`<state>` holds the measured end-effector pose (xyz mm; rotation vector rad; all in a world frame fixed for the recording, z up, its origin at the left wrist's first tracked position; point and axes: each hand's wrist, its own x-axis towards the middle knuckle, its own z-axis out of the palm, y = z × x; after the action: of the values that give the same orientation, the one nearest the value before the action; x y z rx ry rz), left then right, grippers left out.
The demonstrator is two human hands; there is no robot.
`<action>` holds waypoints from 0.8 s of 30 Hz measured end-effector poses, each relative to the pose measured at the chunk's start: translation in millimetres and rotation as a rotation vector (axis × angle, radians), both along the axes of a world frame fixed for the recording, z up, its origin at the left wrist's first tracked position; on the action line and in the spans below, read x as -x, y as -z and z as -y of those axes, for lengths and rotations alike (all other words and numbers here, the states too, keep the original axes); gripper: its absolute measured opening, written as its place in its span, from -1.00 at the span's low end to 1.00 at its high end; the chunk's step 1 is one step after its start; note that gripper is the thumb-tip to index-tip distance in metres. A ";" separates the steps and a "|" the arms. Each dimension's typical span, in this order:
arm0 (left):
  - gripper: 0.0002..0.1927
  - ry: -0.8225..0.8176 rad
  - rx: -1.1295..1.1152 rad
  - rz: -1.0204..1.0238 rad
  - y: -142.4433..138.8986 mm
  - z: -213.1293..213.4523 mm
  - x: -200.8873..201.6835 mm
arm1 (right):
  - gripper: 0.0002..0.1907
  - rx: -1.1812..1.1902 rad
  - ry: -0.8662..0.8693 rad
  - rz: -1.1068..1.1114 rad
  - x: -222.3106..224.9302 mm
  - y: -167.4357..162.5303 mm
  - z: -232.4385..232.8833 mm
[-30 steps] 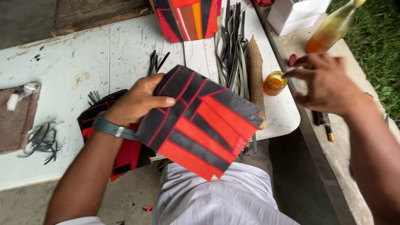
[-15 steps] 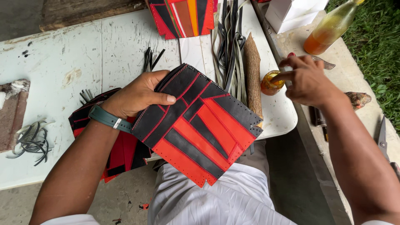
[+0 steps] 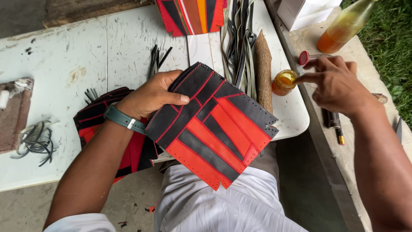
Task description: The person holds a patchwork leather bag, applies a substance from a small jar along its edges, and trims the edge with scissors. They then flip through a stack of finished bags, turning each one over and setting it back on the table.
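Our left hand (image 3: 152, 96) has its grip closed on a red-and-black stitched leather panel (image 3: 212, 129), thumb on top and fingers underneath, holding it tilted out over the lap and past the near edge of the white desk (image 3: 64, 64). Only 1 corner is pinched, so most of the panel hangs unsupported; we judge it could sag, twist or slide out of the hold if the hand relaxes.

Our right hand (image 3: 337, 83) holds nothing: its grip is open, with the forefinger stretched to the mouth of a small glass jar of amber liquid (image 3: 283, 82). The jar stands close to the desk's right edge, just beside an upright piece of rough wood (image 3: 264, 68). A careless push from the finger could tip the jar, and the liquid would run toward the panel or off the edge. A finger wet with the liquid could also smear the red leather where it is not wanted.

A red lid (image 3: 304, 57) lies near the jar on the concrete ledge (image 3: 309, 38), and a bottle of orange liquid (image 3: 345, 26) stands further back; a wide sweep of the arm could knock either. Loose leather strips (image 3: 238, 38) and another panel (image 3: 111, 124) under our left forearm crowd the desk.
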<state>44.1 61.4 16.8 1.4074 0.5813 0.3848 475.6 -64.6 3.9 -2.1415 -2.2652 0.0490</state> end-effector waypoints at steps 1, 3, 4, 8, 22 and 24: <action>-0.52 0.011 0.003 0.030 0.3 0.6 -2.2 | -0.40 0.026 0.026 0.005 1.0 -6.7 5.6; -0.51 0.018 -0.010 0.064 -1.1 3.1 -6.3 | -0.46 -0.014 -0.060 -0.211 9.4 -23.7 15.3; -0.52 0.022 -0.023 0.068 -2.4 5.2 -8.4 | -0.45 -0.081 -0.163 -0.434 15.9 -33.1 20.9; -0.52 0.035 -0.039 0.059 -7.0 15.4 -21.2 | -0.31 -0.135 -0.443 -0.836 52.4 -52.8 31.2; -0.54 0.019 -0.073 0.079 -8.3 24.9 -21.3 | -0.27 -0.255 -0.513 -0.468 85.9 -56.4 20.8; -0.53 -0.002 -0.055 0.086 -6.9 24.5 -17.6 | -0.27 -0.308 -0.500 -0.360 84.9 -53.7 24.9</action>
<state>61.8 36.9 23.7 1.4354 0.5058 0.4635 390.8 -89.5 57.5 -1.2699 -2.3340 0.0793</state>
